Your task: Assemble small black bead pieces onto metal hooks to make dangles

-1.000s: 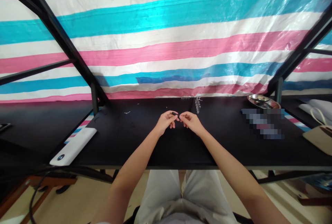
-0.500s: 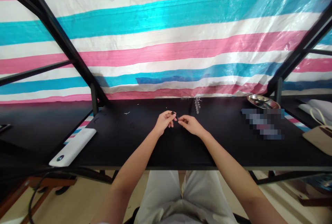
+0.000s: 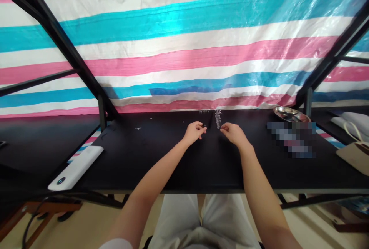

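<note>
Small black piece [image 3: 203, 126] sits pinched in the left hand [image 3: 194, 132] over the black worktop [image 3: 201, 168]; the right hand [image 3: 234, 134], apart from the left, has its fingertips drawn together, and whether they grip anything I cannot tell. Just beside those fingertips lies a grey knobbly strip [image 3: 218, 119], and behind the worktop hangs a striped sheet [image 3: 184, 56]

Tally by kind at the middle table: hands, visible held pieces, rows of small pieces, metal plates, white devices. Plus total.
Hands: 2 (left hand, right hand)
Dark piece: 1
Rows of small pieces: 2
Metal plate: 1
White device: 1
Total: 7
</note>
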`<state>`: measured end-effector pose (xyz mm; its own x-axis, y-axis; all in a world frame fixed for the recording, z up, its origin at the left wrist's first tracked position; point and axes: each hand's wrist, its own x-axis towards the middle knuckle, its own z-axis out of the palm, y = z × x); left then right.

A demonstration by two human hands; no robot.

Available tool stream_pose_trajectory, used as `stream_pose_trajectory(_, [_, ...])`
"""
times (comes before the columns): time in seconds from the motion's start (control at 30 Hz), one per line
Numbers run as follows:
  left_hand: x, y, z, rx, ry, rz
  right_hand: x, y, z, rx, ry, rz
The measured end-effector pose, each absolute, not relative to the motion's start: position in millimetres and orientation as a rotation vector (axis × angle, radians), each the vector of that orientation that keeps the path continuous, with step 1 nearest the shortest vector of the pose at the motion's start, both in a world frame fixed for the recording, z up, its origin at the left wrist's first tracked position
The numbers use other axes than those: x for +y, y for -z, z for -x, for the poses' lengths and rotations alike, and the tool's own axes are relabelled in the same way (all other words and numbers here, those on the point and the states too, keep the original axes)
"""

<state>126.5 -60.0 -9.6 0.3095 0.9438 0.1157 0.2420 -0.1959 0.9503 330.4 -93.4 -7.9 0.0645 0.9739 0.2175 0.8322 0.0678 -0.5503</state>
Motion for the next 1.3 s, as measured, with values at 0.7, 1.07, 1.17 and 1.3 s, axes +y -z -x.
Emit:
stream_pose_trajectory(0.7, [-44, 26, -169, 1.675, -0.594, -2.171, -88, 15, -315, -1.638, -0.291, 2.082])
stream_pose_trajectory(1.07, [-59, 6, -164, 1.799, -0.273, -2.339, -86, 22, -313, -1.682, -0.266, 2.166])
stream_pose_trajectory(1.17, [-66, 1, -151, 1.775, -0.218, -2.424, -86, 22, -316, -1.707, -0.295, 2.197])
stream_pose_trajectory(1.3, [-77, 2, -130, 1.777, -0.231, -2.550, -87, 22, -322, -1.718, -0.358, 2.200])
